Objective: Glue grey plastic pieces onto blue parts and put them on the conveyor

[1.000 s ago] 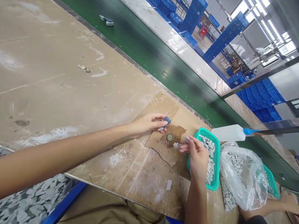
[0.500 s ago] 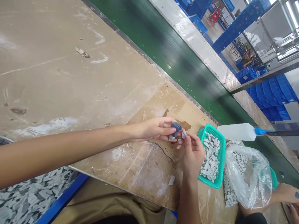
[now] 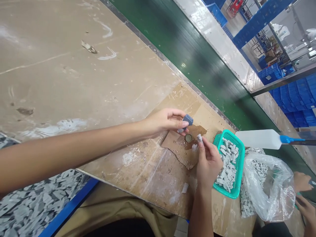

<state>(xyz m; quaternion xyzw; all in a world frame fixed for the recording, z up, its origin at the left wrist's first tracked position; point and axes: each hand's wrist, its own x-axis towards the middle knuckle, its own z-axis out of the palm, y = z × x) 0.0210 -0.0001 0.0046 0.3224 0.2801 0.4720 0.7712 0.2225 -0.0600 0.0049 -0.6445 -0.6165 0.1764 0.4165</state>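
My left hand (image 3: 169, 122) pinches a dark blue-grey plastic block (image 3: 189, 119) between thumb and fingers. Under that thumb a bit of light grey also shows. To the right and lower, my right hand (image 3: 208, 161) grips a small light grey piece (image 3: 199, 138) at its fingertips, apart from the block. Beneath both hands lies a torn cardboard sheet (image 3: 175, 144). On it rest a small round dish-like item (image 3: 188, 138) and another pale piece (image 3: 194, 147). A green basket (image 3: 242, 161) holding many light grey parts stands just right of my right hand.
A white bottle with a blue nozzle (image 3: 259, 139) lies beyond the basket. Beside it sits a clear plastic bag (image 3: 281, 197) of grey parts, near another person's hands (image 3: 302, 182). A blue bin (image 3: 71, 205) of grey parts is at lower left. A green conveyor belt (image 3: 170, 49) runs behind the worktable.
My hands have moved apart. The left has risen with the block, while the right has drawn away with the small grey piece, uncovering the round item on the cardboard. The view has shifted slightly.
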